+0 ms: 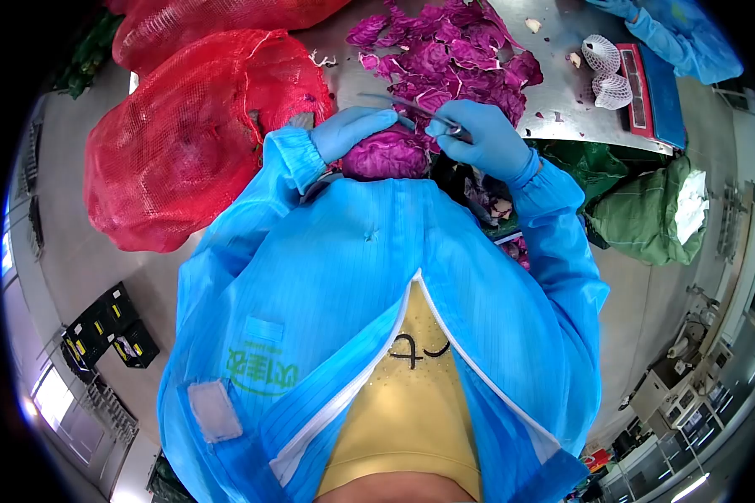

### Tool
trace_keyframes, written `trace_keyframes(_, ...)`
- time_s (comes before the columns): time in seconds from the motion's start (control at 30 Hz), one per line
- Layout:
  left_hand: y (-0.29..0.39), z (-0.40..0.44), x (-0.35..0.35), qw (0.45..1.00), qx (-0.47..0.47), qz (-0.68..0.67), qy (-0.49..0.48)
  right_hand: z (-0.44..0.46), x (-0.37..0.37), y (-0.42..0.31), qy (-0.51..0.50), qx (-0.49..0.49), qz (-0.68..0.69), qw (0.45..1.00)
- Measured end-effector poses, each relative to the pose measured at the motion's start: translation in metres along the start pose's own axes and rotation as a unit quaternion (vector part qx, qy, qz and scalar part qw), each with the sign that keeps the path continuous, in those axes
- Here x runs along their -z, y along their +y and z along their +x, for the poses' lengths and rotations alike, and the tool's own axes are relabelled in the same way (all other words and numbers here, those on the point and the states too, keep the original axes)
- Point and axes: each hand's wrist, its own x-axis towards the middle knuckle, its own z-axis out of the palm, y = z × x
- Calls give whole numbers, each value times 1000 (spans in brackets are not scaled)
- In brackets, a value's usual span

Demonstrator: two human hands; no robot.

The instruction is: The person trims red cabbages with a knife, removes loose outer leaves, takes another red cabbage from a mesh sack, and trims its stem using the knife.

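A purple-red cabbage (386, 157) is at the near table edge, close against my front. Over its upper left side lies my left hand (354, 132), blue-gloved, gripping it with the fingers stretched across the leaves. My right hand (482, 141), gloved too, is closed around the handle of a knife (401, 102). The blade points left, above the cabbage and beyond my left fingertips. I cannot tell whether it touches the leaves. Just past the knife spreads a heap of loose purple cabbage leaves (453, 54).
Red mesh sacks (184, 138) bulge on the left. At right on the metal table (554, 113) are white foam nets (611, 90) and a red-and-blue scale (646, 96). Green sacks (650, 214) stand below. Another person's blue sleeve (684, 42) shows top right.
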Motion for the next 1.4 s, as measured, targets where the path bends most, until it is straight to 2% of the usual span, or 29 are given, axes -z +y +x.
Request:
trace_keyframes(0.03, 4, -3, -1, 999, -7, -43, -22, -6, -1, 7, 0, -1, 1, 1000)
trace_keyframes(0.13, 8, -6, -1, 998, -46, -40, -28, -20, -5, 26, 81, -114, 94, 986)
trace_keyframes(0.23, 9, -6, -2, 996, -87, -13, -25, -26, -16, 20, 137, -134, 157, 969)
trace_keyframes(0.3, 4, -5, -2, 995, -98, -2, -24, -26, -25, 4, 145, -77, 208, 964)
trace_keyframes(0.37, -3, -3, 0, 993, -103, -39, -44, -20, -20, -9, 86, -3, 68, 994)
trace_keyframes(0.4, 2, -4, -2, 993, -102, -39, -47, -16, -19, -14, 58, -5, 31, 998)
trace_keyframes(0.53, 21, -11, -7, 996, -72, -21, -38, -5, -23, -15, 21, 61, -3, 998)
trace_keyframes(0.57, 22, -12, -7, 998, -63, -4, -30, -4, -21, -16, 21, 62, -3, 998)
trace_keyframes(0.73, 9, -13, -5, 996, -86, -21, -16, 1, -16, -26, -21, 65, -212, 975)
trace_keyframes(0.9, 10, -13, -6, 995, -69, -57, -32, 8, -11, -21, -59, 95, -222, 969)
trace_keyframes(1.03, -1, -5, -1, 996, -66, -13, -57, 15, -5, -21, -98, 116, -227, 962)
trace_keyframes(1.13, -2, -5, -1, 996, -59, 8, -59, 19, -2, -21, -129, 97, -163, 973)
trace_keyframes(1.27, 5, -9, -1, 998, -43, 4, -35, 17, -7, -19, -137, 70, -173, 973)
trace_keyframes(1.33, 8, -12, -1, 999, -32, -16, -28, 14, -14, -14, -34, 60, -86, 994)
trace_keyframes(1.4, 8, -13, 0, 999, -21, -34, -24, 8, -13, -17, -7, 43, -58, 997)
